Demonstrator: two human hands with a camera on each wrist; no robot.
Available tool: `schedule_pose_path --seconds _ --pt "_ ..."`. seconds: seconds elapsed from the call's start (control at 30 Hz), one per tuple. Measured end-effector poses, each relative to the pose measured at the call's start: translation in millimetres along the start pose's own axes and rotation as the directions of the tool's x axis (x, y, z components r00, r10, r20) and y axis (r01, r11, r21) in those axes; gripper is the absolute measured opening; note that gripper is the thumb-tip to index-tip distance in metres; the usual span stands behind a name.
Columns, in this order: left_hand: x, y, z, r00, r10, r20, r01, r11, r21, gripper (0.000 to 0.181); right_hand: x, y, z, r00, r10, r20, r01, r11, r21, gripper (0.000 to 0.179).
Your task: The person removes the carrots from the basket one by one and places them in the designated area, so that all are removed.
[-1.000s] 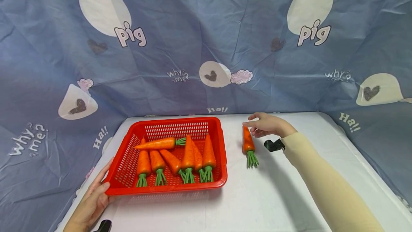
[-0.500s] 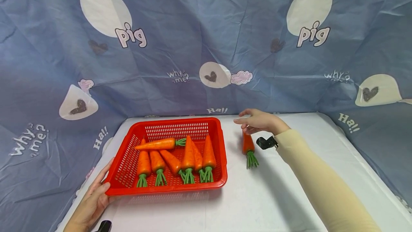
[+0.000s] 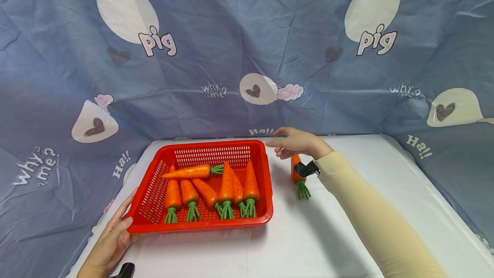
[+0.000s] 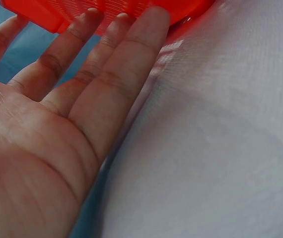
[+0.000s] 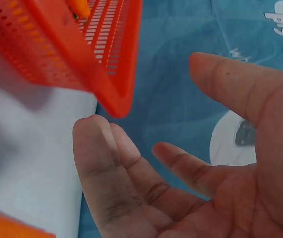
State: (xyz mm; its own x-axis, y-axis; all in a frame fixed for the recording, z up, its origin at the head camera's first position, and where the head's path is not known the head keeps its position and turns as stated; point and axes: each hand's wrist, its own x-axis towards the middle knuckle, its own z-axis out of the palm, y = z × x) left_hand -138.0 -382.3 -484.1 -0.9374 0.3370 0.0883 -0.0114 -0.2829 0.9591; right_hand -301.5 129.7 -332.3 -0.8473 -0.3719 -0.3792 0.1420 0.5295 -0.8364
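A red plastic basket [image 3: 200,227] with perforated walls stands on the white tabletop and holds several orange carrots [image 3: 225,188] with green stalks. My left hand [image 3: 109,239] lies at its front left corner; in the left wrist view the straight fingertips [image 4: 149,29] touch the red wall. By the back right corner, my right hand [image 3: 297,142] reaches leftward above the table, holding nothing. Its thumb and fingers are spread apart in the right wrist view, beside the basket corner [image 5: 116,101]. One lone carrot [image 3: 298,177] lies right of the basket, partly hidden behind my right hand and wrist camera.
A blue printed cloth [image 3: 247,55] hangs close behind the table and along both sides. White tabletop [image 3: 386,183] extends right of the lone carrot and in front of the basket [image 3: 200,261].
My right hand has moved left, from over the lone carrot towards the basket's back right corner. The carrot stays where it was. My left hand and the basket have not visibly moved.
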Motion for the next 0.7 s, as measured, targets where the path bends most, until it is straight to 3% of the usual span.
schedule_pose_path --seconds 0.27,0.47,0.7 --pt "-0.2 1.2 -0.5 1.0 -0.019 -0.013 0.019 1.0 0.005 0.064 7.1 -12.4 14.3 0.999 -0.019 0.03 0.019 1.0 0.003 0.067" --pt "0.0 2.0 0.5 0.999 -0.031 -0.033 0.031 0.999 0.013 0.064 12.1 -20.9 27.4 0.996 -0.041 0.086 0.035 0.997 0.073 0.067" --pt "0.4 2.5 2.8 0.997 -0.045 -0.062 0.047 0.999 0.02 0.064 18.5 -28.9 43.9 0.995 -0.046 0.085 0.045 0.999 0.016 0.066"
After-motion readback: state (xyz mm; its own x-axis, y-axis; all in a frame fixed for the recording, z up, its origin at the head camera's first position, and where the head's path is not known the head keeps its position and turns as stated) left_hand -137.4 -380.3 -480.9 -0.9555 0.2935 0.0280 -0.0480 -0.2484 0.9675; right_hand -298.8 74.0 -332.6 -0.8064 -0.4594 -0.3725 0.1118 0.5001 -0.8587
